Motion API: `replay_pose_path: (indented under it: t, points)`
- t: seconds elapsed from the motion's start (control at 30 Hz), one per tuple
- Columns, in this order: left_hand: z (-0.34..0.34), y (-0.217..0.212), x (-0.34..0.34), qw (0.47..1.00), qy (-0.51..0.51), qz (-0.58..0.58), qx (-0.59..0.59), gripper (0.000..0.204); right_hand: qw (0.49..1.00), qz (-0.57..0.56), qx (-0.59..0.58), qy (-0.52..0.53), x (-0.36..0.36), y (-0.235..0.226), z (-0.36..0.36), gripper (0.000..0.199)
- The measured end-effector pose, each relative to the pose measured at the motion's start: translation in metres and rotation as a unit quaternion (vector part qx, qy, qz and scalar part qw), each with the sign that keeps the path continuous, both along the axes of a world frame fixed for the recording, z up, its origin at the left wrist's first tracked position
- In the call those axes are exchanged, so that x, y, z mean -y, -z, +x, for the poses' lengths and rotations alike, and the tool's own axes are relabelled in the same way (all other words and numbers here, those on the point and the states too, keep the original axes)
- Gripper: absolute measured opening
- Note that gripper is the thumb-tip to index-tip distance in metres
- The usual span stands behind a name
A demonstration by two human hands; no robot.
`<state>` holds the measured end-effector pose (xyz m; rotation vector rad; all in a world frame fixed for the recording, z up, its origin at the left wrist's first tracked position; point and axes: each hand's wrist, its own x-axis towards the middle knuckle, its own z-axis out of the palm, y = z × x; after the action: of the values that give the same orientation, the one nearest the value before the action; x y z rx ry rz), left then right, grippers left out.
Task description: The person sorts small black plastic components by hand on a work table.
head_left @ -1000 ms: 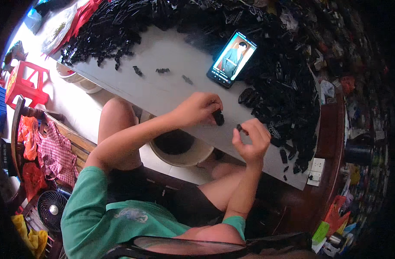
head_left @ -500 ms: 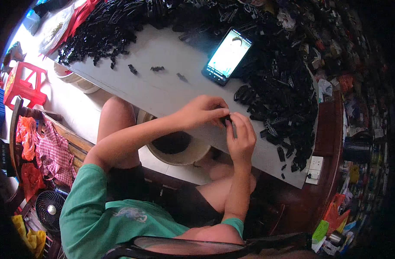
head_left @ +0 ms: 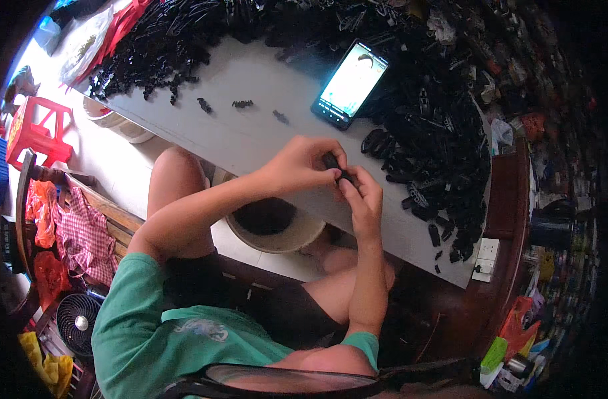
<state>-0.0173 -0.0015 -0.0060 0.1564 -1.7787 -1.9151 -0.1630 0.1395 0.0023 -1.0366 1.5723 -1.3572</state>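
Between my hands, over the near edge of the pale table (head_left: 251, 143), is a small black elongated plastic piece (head_left: 331, 161). My left hand (head_left: 305, 161) pinches it from the left with thumb and fingers. From the right, my right hand (head_left: 365, 198) grips its lower end, thumb and fingertips pressed together. The fingers cover much of the piece, so its exact kind does not show. Past my hands, a phone (head_left: 352, 83) with a lit screen leans on a pile of black plastic parts (head_left: 427, 143). Several small dark pieces (head_left: 242, 104) lie singly on the table.
Another black heap (head_left: 161, 56) covers the table's far left. Below the near edge stands a round bucket (head_left: 310, 236) with dark contents. A red stool (head_left: 41, 133), a wooden chair (head_left: 104, 223) and a small fan (head_left: 78, 324) are at left. A white socket (head_left: 485, 259) sits at right.
Both hands have shifted slightly left and up. The black piece has turned and now shows more between the fingers.
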Motion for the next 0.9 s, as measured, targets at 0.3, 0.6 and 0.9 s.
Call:
replay_pose_path:
  t: [0.3, 0.6, 0.9]
  points:
    - [0.024, -0.001, 0.017, 0.988, 0.059, 0.135, -0.033, 0.018, 0.994, -0.045, -0.092, -0.038, 0.018, -0.011, 0.019, 0.028]
    - [0.023, -0.005, -0.002, 0.953, 0.236, -0.185, 0.038, 0.034, 0.704, 0.032, -0.701, 0.105, 0.038, 0.001, -0.046, 0.032]
    - [0.02, 0.005, -0.009, 0.99, 0.063, 0.045, 0.119, 0.039, 0.853, -0.069, -0.49, 0.166, 0.021, -0.006, -0.036, 0.026]
